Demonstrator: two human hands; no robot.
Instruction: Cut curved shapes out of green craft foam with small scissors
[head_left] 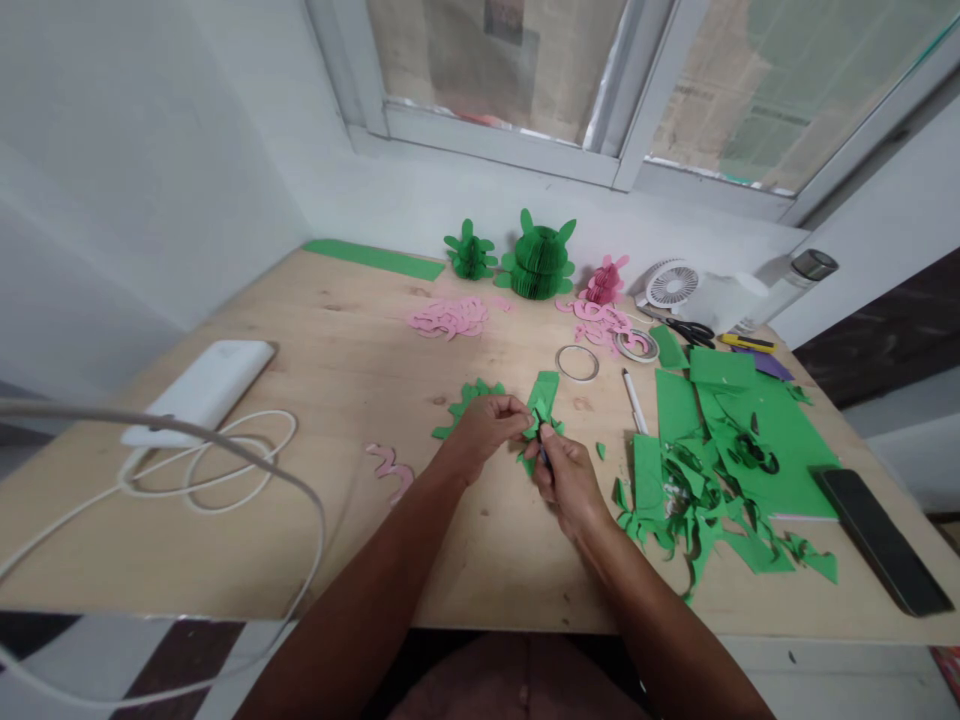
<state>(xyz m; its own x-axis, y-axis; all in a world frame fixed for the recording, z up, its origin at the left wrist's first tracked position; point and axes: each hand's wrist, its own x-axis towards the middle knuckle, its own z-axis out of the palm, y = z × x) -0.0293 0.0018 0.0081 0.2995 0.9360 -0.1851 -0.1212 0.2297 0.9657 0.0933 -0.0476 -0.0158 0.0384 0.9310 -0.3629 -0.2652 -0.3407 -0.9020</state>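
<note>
My left hand (491, 425) pinches a small green paper piece (537, 412) between thumb and fingertips. Closed around a slim, dark-handled tool (544, 445) is my right hand (570, 475), and the tool's tip meets the paper. Its kind is mostly hidden by the fingers. A green paper strip (547, 385) lies just beyond the fingertips. Partly covered by my left hand, a scalloped green paper cutout (456, 410) rests on the table. A pink curled paper piece (391, 470) lies left of my left forearm.
Green scraps (697, 500) and sheets cover the table's right side, beside a black phone (881, 540). A white pen (634, 400), tape rings (577, 363) and black scissors (690, 330) lie farther back. Folded paper figures (536, 262) stand by the wall. A white device (202, 390) with cable lies left.
</note>
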